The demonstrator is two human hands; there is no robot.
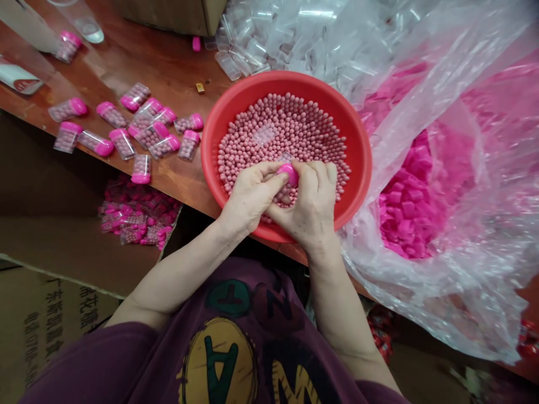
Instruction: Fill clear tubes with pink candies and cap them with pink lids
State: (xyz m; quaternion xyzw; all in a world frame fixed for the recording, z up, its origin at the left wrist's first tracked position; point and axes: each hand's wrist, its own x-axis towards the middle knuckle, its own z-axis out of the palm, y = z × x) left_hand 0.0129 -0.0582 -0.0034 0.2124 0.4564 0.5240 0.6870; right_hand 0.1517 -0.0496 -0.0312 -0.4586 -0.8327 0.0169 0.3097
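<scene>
The left hand and the right hand met over the near part of a round red plastic basin, their fingers bent around and grasping one small capped bottle between them. Its glossy, rounded pink cap showed between the fingertips, with the left thumb pressed against it; the body was mostly hidden by the fingers, so it was hard to tell whether the cap sat fully home.

The smooth-walled basin held a bed of matte, dusty-pink round beads, and a clear, flat-sided container lay on them, left of the middle.

To the left, on the reddish-brown, faintly shiny table, lay a loose scatter of filled bottles, transparent and boxy, with beads inside and bright pink caps. Nearer, below the table's edge, an open cardboard box held a heap of similar filled bottles.

Beyond the basin, empty clear containers were piled together, hard and glinting. To the right, a crinkled, translucent plastic bag spread open around a mass of loose caps, smooth, blocky and vivid pink. At far left stood the corner of a brown carton.
</scene>
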